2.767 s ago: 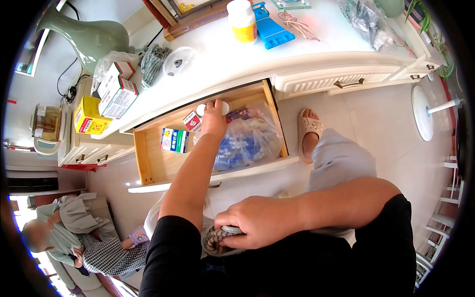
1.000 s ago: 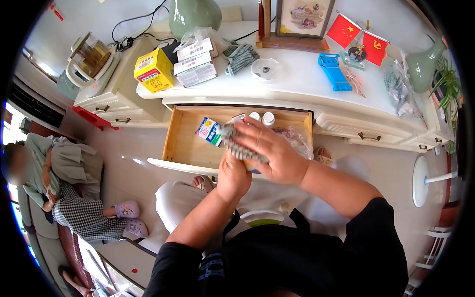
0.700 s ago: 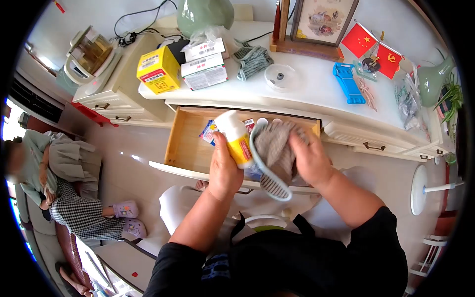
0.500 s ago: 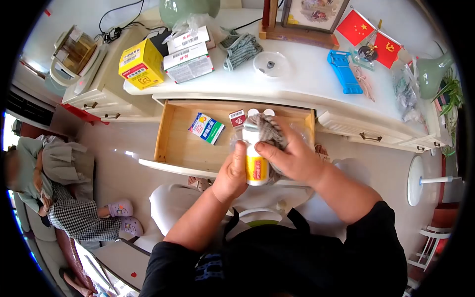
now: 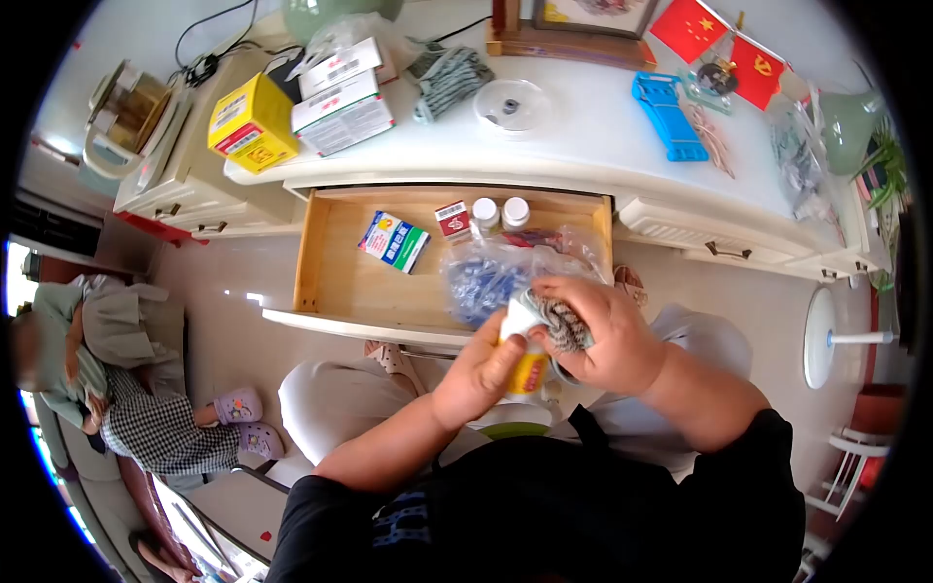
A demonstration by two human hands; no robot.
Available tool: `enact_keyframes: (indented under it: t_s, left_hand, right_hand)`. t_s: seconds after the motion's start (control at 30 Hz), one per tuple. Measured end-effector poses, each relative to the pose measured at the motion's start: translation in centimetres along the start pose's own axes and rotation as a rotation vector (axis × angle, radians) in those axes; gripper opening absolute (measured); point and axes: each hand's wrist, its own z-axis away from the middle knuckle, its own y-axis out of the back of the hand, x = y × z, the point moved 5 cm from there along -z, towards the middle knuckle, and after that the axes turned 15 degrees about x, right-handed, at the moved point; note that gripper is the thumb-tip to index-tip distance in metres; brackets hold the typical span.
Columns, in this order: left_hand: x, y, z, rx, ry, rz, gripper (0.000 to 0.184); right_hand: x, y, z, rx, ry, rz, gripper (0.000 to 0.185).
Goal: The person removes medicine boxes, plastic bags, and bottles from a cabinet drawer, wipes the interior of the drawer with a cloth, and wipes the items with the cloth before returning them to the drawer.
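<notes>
A white bottle with a yellow label (image 5: 528,373) is gripped in my left hand (image 5: 476,379), tilted, in front of the open drawer. My right hand (image 5: 617,340) is closed on a bunched grey-brown knitted cloth (image 5: 567,325) and presses it to the bottle's upper end. Part of the bottle is hidden behind my fingers. Just beyond my hands, the drawer (image 5: 340,282) holds a clear plastic bag with blue contents (image 5: 486,282), two white-capped bottles (image 5: 515,213), a small red-and-white box (image 5: 452,220) and a blue, white and green box (image 5: 394,242).
On the white cabinet top (image 5: 583,117) are a yellow box (image 5: 253,121), white boxes (image 5: 342,115), a grey-green cloth (image 5: 449,78), a round clear lid (image 5: 511,105), a blue holder (image 5: 669,117) and small red flags (image 5: 688,29). A seated person (image 5: 146,408) is at left.
Both hands have lowered toward my body with the bottle and cloth. The cloth has moved from beside the bottle onto its upper end. The plastic bag in the drawer is now uncovered.
</notes>
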Motion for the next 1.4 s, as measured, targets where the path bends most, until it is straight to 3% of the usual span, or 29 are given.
enact_keyframes:
  t_s: [0.07,0.1,0.17,0.27,0.37,0.43,0.63,0.73,0.83,0.97,1.03,1.07,1.13,1.17,1.23,1.27,1.33,1.4]
  left_hand:
    - [-0.4,1.7,-0.4,0.13,0.131,0.147,0.052]
    - [-0.5,2.5,-1.5,0.222,0.112,0.19,0.046]
    - [1.0,3.0,-3.9,0.363,-0.143,0.047,0.042]
    - [0.6,1.7,-7.6,0.321,-0.141,-0.109,0.053]
    - [0.8,0.3,-10.9,0.405,-0.608,-0.912,0.052]
    - [-0.7,-0.4,-12.9,0.341,-0.58,-0.921,0.054]
    - [-6.4,-0.4,-16.8,0.252,-0.585,-1.001,0.052]
    - [-8.7,-1.9,-17.1,-0.004,-0.784,-1.3,0.059]
    - [-9.7,-2.7,-17.0,-0.037,-0.848,-1.37,0.061]
    - [-11.2,-2.3,-16.8,-0.065,-0.639,-1.407,0.056]
    - [-11.3,-2.5,-16.7,-0.111,-0.417,-1.217,0.052]
    - [-11.0,-2.5,-16.5,-0.114,-0.414,-1.218,0.052]
    - [-10.8,-3.1,-16.5,-0.312,-0.31,-1.237,0.052]
    - [-10.2,-3.4,-16.7,-0.313,-0.313,-1.235,0.052]
    - [-10.0,-3.2,-17.5,-0.212,-0.054,-1.221,0.05]
    - [-10.3,-3.3,-17.8,-0.217,-0.056,-1.219,0.05]
    - [-9.5,-3.3,-18.7,0.026,-0.366,-1.158,0.05]
    - [-10.5,-3.5,-19.9,0.024,-0.271,-1.151,0.052]
  right_hand:
    - [-0.1,2.2,-0.6,-0.067,-0.017,0.045,0.023]
    - [0.0,2.9,-0.6,-0.15,-0.025,0.08,0.025]
    - [-0.3,3.6,-0.2,-0.151,0.059,0.045,0.022]
    - [-2.3,2.3,1.8,-0.312,0.126,-0.126,0.022]
    - [-3.0,1.0,3.6,-0.415,0.221,-0.206,0.024]
    - [-3.2,0.5,4.3,-0.506,0.313,-0.154,0.026]
    - [-3.5,1.3,3.8,-0.408,0.366,-0.131,0.021]
    - [-3.5,1.3,3.9,-0.364,0.385,-0.135,0.017]
    - [-3.6,1.4,4.1,-0.331,0.389,-0.135,0.014]
    - [-3.5,1.6,4.0,-0.364,0.386,-0.106,0.014]
    - [-3.3,1.4,4.2,-0.343,0.38,-0.112,0.016]
    - [-3.4,1.3,4.3,-0.325,0.377,-0.125,0.017]
    - [-3.4,1.3,4.3,-0.361,0.362,-0.129,0.018]
    - [-3.4,1.2,4.4,-0.398,0.349,-0.133,0.019]
    - [-3.3,0.9,4.6,-0.385,0.355,-0.13,0.019]
    - [-3.2,0.9,4.6,-0.37,0.36,-0.13,0.019]
    - [-3.3,1.0,4.5,-0.375,0.369,-0.097,0.019]
    - [-3.4,0.9,4.6,-0.383,0.38,-0.068,0.018]
